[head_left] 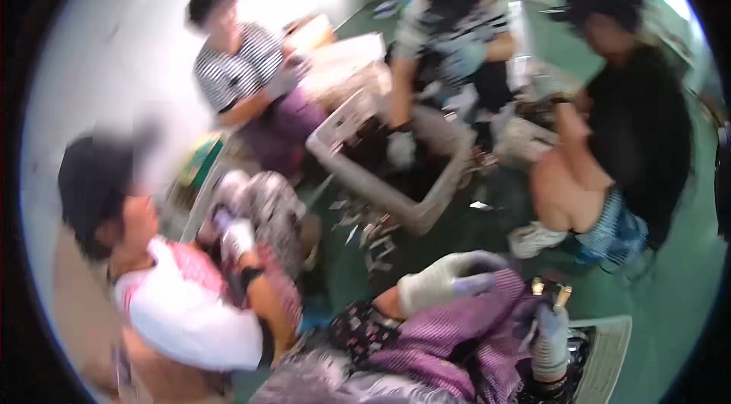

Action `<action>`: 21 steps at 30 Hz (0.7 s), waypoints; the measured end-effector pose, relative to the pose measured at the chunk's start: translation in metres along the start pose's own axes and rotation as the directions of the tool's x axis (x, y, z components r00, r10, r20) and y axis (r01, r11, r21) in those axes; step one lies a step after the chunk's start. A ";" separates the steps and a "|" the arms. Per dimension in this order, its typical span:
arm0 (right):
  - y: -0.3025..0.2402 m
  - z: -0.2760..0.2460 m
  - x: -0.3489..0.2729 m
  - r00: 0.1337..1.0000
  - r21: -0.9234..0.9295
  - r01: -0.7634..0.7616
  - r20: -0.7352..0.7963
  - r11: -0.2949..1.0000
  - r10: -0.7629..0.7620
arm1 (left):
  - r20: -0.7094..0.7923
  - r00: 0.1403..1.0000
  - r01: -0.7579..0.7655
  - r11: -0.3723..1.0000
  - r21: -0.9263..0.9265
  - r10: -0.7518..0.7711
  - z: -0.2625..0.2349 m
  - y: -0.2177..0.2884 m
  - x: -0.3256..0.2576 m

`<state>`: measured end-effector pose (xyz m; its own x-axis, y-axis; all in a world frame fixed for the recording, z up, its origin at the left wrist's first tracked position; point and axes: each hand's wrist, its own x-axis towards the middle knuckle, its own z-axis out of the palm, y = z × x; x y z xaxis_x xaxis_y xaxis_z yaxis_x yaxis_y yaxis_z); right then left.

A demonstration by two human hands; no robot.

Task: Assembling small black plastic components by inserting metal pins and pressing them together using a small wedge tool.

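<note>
My left hand [449, 281], in a white knit glove with greyish fingertips, is held above the purple checked cloth [464, 328] over my lap. Its fingers reach to the right, apart from the thumb, and I make out nothing between them. At the lower right, my gloved right hand [550, 343] is closed round a small dark piece with gold-coloured metal ends [563, 296]. Blur hides its exact kind. Beside that hand stands a pale crate [611, 354] with dark, shiny pieces inside, partly covered by my hand and the cloth.
A large grey tub [438, 210] with dark contents stands ahead, a co-worker's gloved hand [401, 149] inside it. Scattered metal scraps [373, 233] lie on the green floor before it. Co-workers sit close at left [190, 305], far left, ahead and right [640, 122].
</note>
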<state>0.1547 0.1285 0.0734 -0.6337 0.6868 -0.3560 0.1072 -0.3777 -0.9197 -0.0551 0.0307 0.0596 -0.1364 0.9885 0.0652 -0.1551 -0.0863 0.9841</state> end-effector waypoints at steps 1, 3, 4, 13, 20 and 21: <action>0.000 -0.007 -0.001 1.000 0.026 0.017 0.026 1.000 -0.018 | 0.007 0.992 0.125 0.990 -0.060 -0.125 -0.001 -0.002 -0.002; 0.015 -0.021 0.009 0.994 0.049 0.109 0.013 0.993 -0.110 | -0.040 0.990 0.138 0.989 0.047 -0.136 0.010 0.011 -0.001; 0.022 -0.023 0.011 0.987 0.040 0.159 0.003 0.986 -0.159 | -0.028 0.994 0.108 0.989 0.105 -0.106 0.009 0.012 -0.005; -0.014 -0.082 -0.058 0.836 -0.054 0.456 -0.317 0.888 -0.448 | -0.017 0.996 0.091 0.984 0.150 -0.089 0.053 0.005 0.023; 0.022 -0.175 -0.094 0.514 -0.129 0.315 -0.810 0.940 -0.283 | -0.234 0.971 0.139 0.904 0.404 -0.045 0.049 0.009 0.041; 0.047 -0.197 -0.094 0.430 -0.166 0.440 -0.824 0.883 -0.369 | -0.140 0.988 0.130 0.875 0.466 -0.072 0.049 0.015 0.044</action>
<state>0.3697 0.1685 0.0313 0.3192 0.9464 0.0500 -0.0569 0.0718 -0.9958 -0.0159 0.0791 0.0854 -0.2608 0.9649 -0.0293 0.3020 0.1104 0.9469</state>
